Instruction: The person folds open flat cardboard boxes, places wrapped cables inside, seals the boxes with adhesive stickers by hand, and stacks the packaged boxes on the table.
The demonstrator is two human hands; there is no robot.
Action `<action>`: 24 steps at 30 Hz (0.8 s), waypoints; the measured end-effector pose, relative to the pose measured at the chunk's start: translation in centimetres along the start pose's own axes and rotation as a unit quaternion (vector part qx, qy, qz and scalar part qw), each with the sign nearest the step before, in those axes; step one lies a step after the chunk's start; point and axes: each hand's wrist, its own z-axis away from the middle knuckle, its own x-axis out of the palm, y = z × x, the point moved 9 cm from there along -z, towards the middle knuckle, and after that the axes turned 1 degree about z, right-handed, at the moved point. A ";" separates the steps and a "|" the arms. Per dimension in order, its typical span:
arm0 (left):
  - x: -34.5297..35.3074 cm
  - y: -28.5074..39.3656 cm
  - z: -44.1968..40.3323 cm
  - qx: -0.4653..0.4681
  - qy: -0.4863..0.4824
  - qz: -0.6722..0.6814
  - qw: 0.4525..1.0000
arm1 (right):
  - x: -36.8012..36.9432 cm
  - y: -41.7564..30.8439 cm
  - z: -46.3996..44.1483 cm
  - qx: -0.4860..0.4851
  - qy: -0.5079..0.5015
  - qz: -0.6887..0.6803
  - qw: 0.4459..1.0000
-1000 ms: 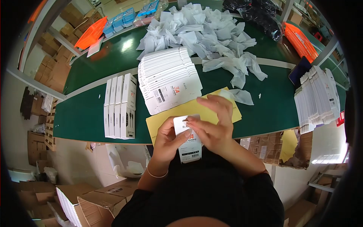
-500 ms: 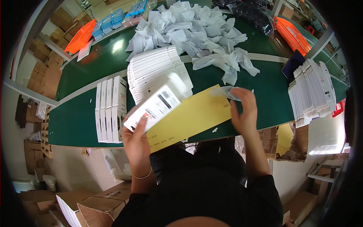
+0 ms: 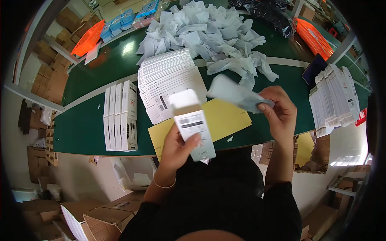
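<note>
A white printed box [image 3: 195, 130] with its top flap raised is held in my left hand [image 3: 177, 146], thumb across its front. My right hand [image 3: 281, 112] pinches the right end of a translucent whitish wrapped piece [image 3: 235, 94], which is blurred and extends left over a yellow sheet [image 3: 227, 120]. What is inside the wrap is too unclear to tell. Behind the box lies a fanned stack of flat white cartons [image 3: 169, 84]. Closed white boxes [image 3: 120, 116] stand in rows to the left.
A heap of pale crumpled wrappers [image 3: 201, 32] lies at the back of the green table [image 3: 84, 136]. Another stack of flat cartons [image 3: 333, 100] is at the right, beside a dark object [image 3: 314, 69]. Orange baskets [image 3: 313, 39] sit at both back sides.
My right hand has picked up the whitish wrapped piece from the yellow sheet's far edge. My left hand has moved right, and its box, earlier tilted, is now more upright with its flap raised.
</note>
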 end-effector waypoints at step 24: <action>1.6 3.4 1.2 0.150 -0.056 -0.167 0.973 | 11.4 -4.7 2.0 -0.164 -0.173 0.036 0.970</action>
